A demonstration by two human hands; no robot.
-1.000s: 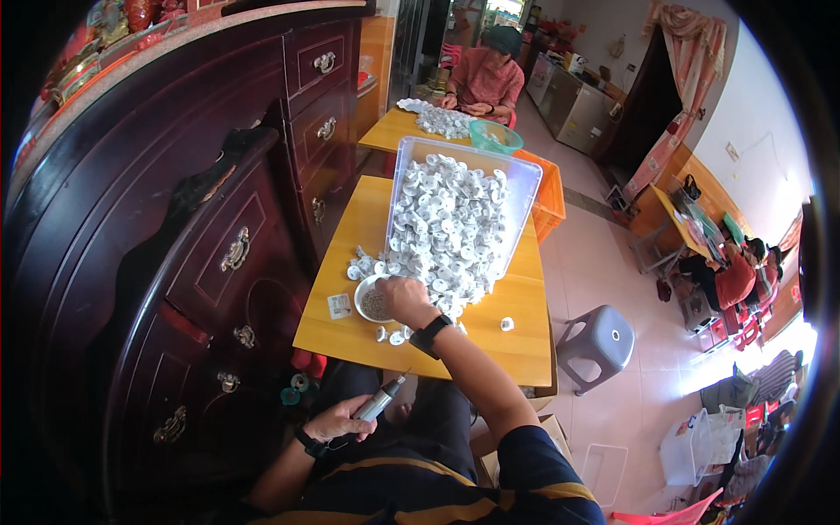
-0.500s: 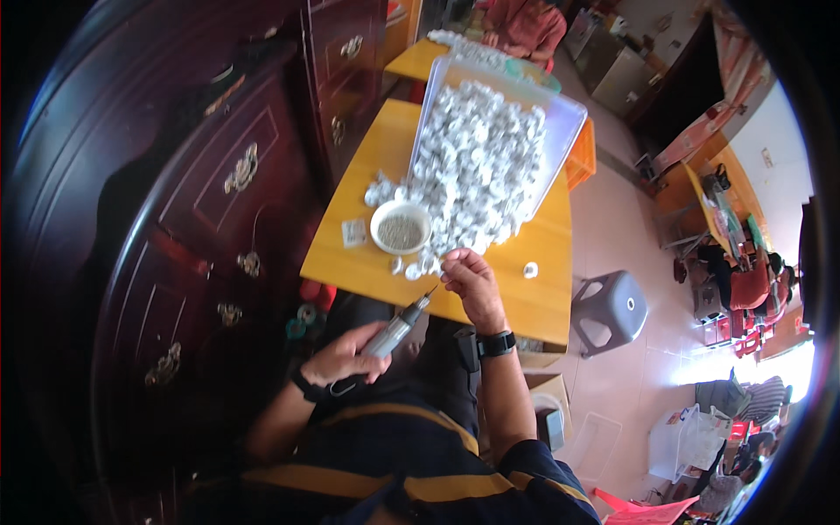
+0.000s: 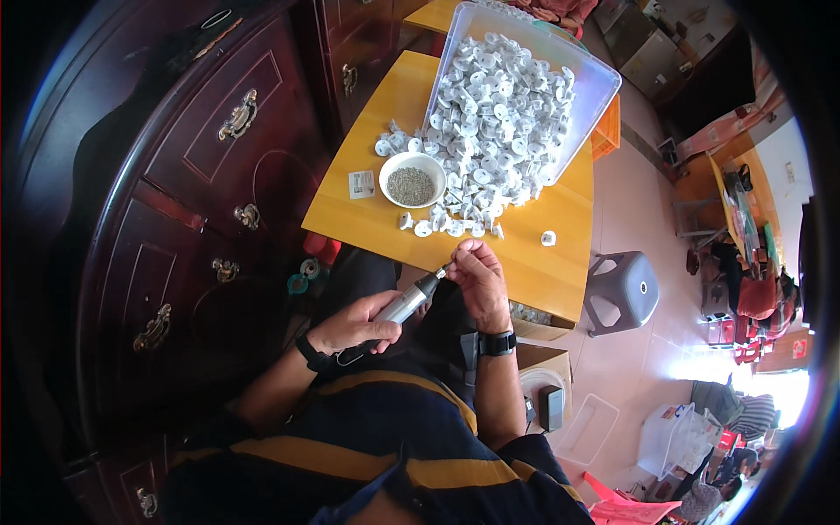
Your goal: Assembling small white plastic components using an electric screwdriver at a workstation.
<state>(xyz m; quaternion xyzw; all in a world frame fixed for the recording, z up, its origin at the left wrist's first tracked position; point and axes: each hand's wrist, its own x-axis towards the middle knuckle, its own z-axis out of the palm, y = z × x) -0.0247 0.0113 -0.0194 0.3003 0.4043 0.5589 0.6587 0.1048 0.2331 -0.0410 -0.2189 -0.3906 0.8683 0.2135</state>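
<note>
A grey electric screwdriver (image 3: 405, 304) lies in my left hand (image 3: 357, 325), its fingers wrapped around the body and its bit tilted up to the right. My right hand (image 3: 479, 282) has its thumb and fingers pinched together right at the bit; whatever they hold is too small and covered to make out. Both hands are just off the near edge of the yellow table (image 3: 534, 278). Beyond them stands a white bowl (image 3: 385, 187) of tiny metal pieces, probably screws. Small white plastic parts (image 3: 499, 122) spill from a tilted clear tub (image 3: 604, 83) toward the bowl.
One white part (image 3: 549, 238) sits alone at the table's right. A printed label (image 3: 361, 185) lies left of the bowl. Dark wooden cabinets (image 3: 201, 166) close off the left side. A grey stool (image 3: 623, 293) and an open carton (image 3: 547, 363) stand on the right.
My right hand's pinched fingers and the screwdriver bit, apart before, have come together. The left hand has raised the screwdriver a little to the right. The whole view has shifted, bringing the table higher.
</note>
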